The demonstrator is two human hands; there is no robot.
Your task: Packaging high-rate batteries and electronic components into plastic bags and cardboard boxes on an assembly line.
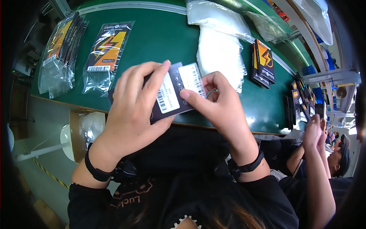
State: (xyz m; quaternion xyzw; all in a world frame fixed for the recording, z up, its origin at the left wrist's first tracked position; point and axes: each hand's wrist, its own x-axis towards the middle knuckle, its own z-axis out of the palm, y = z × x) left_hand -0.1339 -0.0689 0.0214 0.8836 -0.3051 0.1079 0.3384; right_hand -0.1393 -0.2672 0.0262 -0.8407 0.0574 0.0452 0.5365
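A flat dark box (178, 84) with white barcode labels is held in front of me above the table's near edge. My left hand (131, 101) is closed around its left side, fingers over the top and thumb along the lower edge. My right hand (223, 105) pinches the right end, the thumb pressed on the labelled face. The curled right fingers partly hide that end. Left of my hands lies a bagged black-and-orange battery package (108, 47), and beside it a pile of similar bagged packages (63, 49).
Clear plastic bags (219, 49) lie stacked at the back middle of the green table (160, 34). Two or more black-and-orange boxes (263, 63) sit right of them. Farther right, a co-worker's hands (314, 131) are near dark packages (295, 101). An open carton (78, 133) stands below left.
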